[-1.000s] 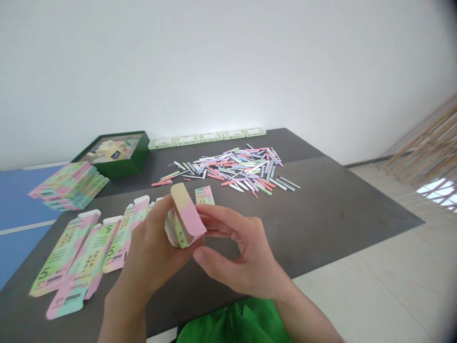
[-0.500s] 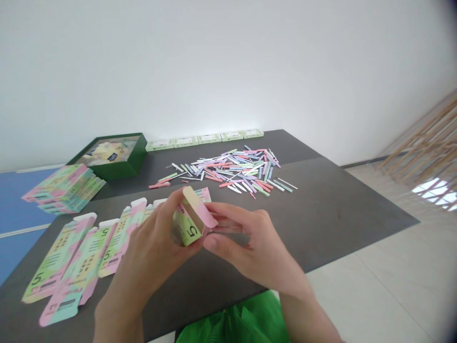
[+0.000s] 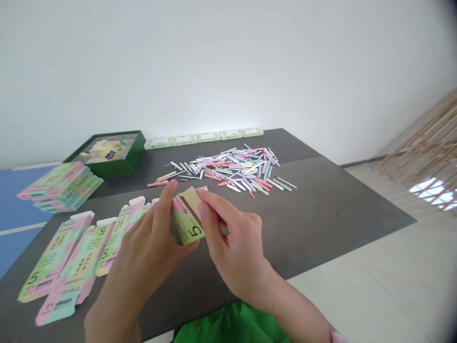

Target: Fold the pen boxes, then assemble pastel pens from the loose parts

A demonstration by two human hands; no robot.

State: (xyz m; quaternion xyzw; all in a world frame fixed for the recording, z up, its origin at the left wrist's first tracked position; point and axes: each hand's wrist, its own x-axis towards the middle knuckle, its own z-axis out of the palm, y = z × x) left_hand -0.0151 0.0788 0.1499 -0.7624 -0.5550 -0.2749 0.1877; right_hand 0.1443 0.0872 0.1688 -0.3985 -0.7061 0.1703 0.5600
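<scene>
Above the near part of the table, a small pastel carton marked with a 5 is held by its sides in my left hand, thumb underneath and fingers around the far side. At the carton's near end, my right hand has thumb and forefinger closed on the end flap, which is folded partway over the opening. A dark gap still shows beside the flap. Several flattened cartons of the same print lie left of my left hand.
Folded cartons are stacked at the left, beside a green open box holding packets. A heap of slim coloured sticks lies mid-table. Several pale green boxes line the wall. The table's right edge borders tiled floor.
My right thumb and forefinger have come up onto the flap, which has swung inward over the opening. My left hand keeps the carton in nearly the same place.
</scene>
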